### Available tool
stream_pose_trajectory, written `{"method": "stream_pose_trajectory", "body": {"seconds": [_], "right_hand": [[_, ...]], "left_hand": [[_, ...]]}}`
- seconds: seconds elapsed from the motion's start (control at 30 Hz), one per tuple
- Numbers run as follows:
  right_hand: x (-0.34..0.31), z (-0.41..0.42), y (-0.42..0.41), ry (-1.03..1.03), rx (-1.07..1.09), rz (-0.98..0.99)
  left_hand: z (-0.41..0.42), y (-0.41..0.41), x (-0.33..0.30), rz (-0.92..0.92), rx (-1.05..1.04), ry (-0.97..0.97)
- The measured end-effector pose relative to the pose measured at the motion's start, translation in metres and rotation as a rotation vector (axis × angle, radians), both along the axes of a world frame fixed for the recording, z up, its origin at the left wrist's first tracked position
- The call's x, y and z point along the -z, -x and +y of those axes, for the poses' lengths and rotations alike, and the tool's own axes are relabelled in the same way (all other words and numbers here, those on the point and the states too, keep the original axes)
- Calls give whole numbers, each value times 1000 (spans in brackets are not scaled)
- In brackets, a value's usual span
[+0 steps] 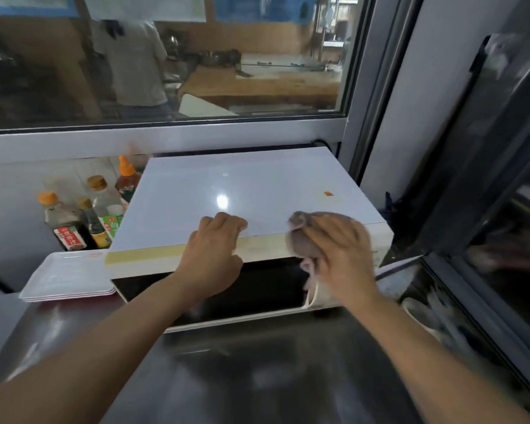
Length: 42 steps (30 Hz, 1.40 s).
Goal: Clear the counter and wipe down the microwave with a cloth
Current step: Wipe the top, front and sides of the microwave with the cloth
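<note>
Right hand [341, 255]: closed over a bunched grey-brown cloth [303, 240], pressing it against the top front edge of the microwave [227, 191] near its right corner. A loose tail of cloth hangs below the hand, in front of the door. The hand and cloth are motion-blurred.

Left hand [213, 252]: just left of the right hand, apart from it; fingers curled over the same front edge, fingertips on the white top panel, holding nothing else.

Microwave: white top, dark door below the hands, a yellowed strip along the upper front edge, a small red-and-yellow mark on the top beyond the right hand. It stands on a steel counter [257, 377], below both forearms.

Stack of white trays [65, 276]: left of the left hand, touching or just beside the microwave's lower left corner; nothing seen in the top one.

Condiment bottles, beyond the trays, left of the microwave:
- bottle with orange cap [63, 221], dark liquid in the lower part, red label;
- small dark bottle [94, 221] with brown cap, yellow label;
- clear bottle [106, 203] with brown cap, green-and-white label, partly hidden by the microwave;
- reddish sauce bottle [126, 182] with orange nozzle, lower part hidden by the microwave.

Window [166, 56], beyond the microwave: through the glass, a blurred person and a wooden worktop.

Right of the right hand: dark glass panels, with blurred objects below that are hard to make out.
</note>
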State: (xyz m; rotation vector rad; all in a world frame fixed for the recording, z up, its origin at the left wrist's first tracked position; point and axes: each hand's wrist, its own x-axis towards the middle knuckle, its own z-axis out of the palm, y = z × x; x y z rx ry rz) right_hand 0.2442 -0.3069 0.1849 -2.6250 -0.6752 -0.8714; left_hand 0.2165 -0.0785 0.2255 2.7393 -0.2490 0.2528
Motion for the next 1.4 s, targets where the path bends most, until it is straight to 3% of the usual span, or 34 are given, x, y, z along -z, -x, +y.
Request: {"method": "stream_pose_trajectory", "body": {"seconds": [0.13, 0.33, 0.47, 0.63, 0.87, 1.03, 1.2, 1.4], "right_hand": [[7, 24, -2, 41, -85, 14], [-3, -60, -15, 35, -121, 37], [7, -109, -22, -169, -100, 123], [12, -109, -18, -480, -171, 179], [25, -103, -3, -715, 240, 154], [21, -53, 16, -913, 275, -42], [38, 10, 18, -723, 280, -11], [74, 38, 28, -758, 276, -117]], "left_hand": [[-37, 1, -2, -11, 42, 89], [-60, 3, 0, -29, 15, 1], [-72, 4, 3, -61, 0, -45], [-80, 6, 10, -104, 27, -116], [-69, 6, 14, -111, 46, -143], [-63, 1, 22, -159, 71, -136], [-55, -5, 27, -217, 124, -157], [-49, -10, 28, -261, 168, -172]]}}
